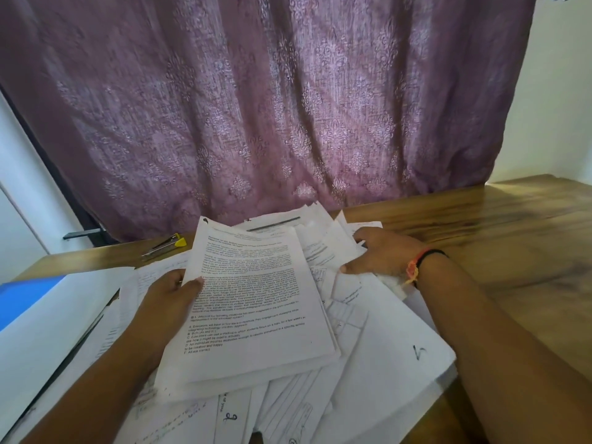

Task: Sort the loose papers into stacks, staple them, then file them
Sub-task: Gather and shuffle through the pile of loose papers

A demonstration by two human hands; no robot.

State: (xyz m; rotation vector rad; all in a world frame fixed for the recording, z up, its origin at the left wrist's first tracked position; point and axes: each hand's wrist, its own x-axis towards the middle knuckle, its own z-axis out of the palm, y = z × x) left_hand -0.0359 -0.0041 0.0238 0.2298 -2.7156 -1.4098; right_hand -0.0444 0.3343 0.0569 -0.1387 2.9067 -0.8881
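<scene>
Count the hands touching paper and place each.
2. The left hand grips the printed stack by its left edge; the right hand rests on loose papers at the pile's far right.

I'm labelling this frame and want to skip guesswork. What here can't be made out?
Head view:
Right hand: fingertips tucked among the loose papers, so its grip is unclear.
Printed stack in the left hand: text blurred, sheet count hidden.
Blue folder: cut off by the left edge.
Stapler: too small and blurred for detail.
</scene>
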